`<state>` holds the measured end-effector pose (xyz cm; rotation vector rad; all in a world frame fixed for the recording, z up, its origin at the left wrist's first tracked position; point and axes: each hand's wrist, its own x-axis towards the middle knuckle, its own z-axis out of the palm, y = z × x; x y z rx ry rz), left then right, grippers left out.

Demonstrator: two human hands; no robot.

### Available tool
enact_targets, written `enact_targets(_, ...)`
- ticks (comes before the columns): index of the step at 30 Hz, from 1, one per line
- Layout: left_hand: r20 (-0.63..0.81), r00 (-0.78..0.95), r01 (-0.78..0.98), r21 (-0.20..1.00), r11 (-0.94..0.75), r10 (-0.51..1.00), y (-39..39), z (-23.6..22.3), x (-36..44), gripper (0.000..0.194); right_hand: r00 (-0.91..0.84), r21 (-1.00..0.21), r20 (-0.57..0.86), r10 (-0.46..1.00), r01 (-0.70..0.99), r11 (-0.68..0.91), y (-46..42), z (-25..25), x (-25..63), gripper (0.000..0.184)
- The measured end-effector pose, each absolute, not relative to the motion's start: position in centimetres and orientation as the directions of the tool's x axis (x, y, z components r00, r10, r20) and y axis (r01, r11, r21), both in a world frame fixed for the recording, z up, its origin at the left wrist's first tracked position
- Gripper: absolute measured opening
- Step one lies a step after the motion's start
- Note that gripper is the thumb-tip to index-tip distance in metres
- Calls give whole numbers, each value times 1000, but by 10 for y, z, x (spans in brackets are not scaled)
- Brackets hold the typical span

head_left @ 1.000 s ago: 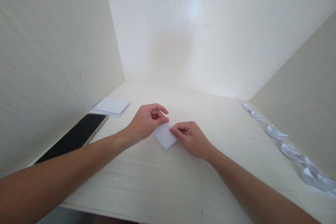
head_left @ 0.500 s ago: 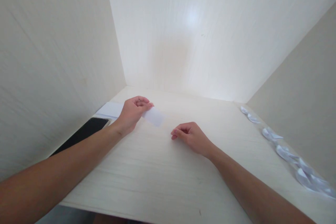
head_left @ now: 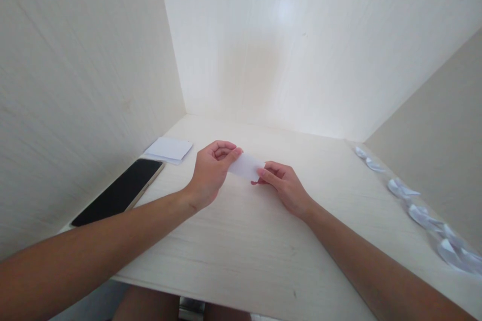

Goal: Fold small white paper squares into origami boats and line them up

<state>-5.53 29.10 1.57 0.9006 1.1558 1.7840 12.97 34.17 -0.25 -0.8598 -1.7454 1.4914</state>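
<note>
Pale walls [head_left: 263,50] box in a white table [head_left: 241,251]. Paper [head_left: 246,166] should be near weightless, thin, quick to bend or crease; best taken lightly at opposite edges, thumb against fingers, since a hard squeeze would likely mark it. It sits between the two hands: left hand [head_left: 211,175] pinches its left end, thumb on top, fingers curled; right hand [head_left: 288,188] has thumb and fingers closed on the right end. Looks held just above the table, gap hard to judge. Phone [head_left: 118,193] and sheets [head_left: 169,148] lie left, folded pieces [head_left: 417,215] along the right wall.
</note>
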Motion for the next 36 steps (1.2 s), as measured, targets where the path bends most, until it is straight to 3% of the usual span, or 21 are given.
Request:
enact_targets(9, 41, -271, -303, 945, -126, 962, 284, 8, -47, 41, -536, -989, 50, 843, 91, 117, 344, -5, 130, 34)
enact_targets(15, -44, -221, -318, 948, -30, 974, 285, 2, -50, 36, -536, -993, 68, 841, 48, 111, 345, -6, 130, 33)
enact_targets(21, -26, -237, -312, 949, -51, 971, 287, 0, -51, 30, -510, -997, 72, 857, -25, 69, 347, -7, 129, 37)
enact_targets(28, 32, -210, -252, 964, -86, 977, 288, -2, -49, 26, -456, -993, 74, 887, 45, 107, 347, -7, 128, 32)
enact_targets(36, 14, -255, -233, 970, -75, 967, 288, 2, -50, 48, -389, -992, 93, 917, 43, 119, 349, -8, 127, 29)
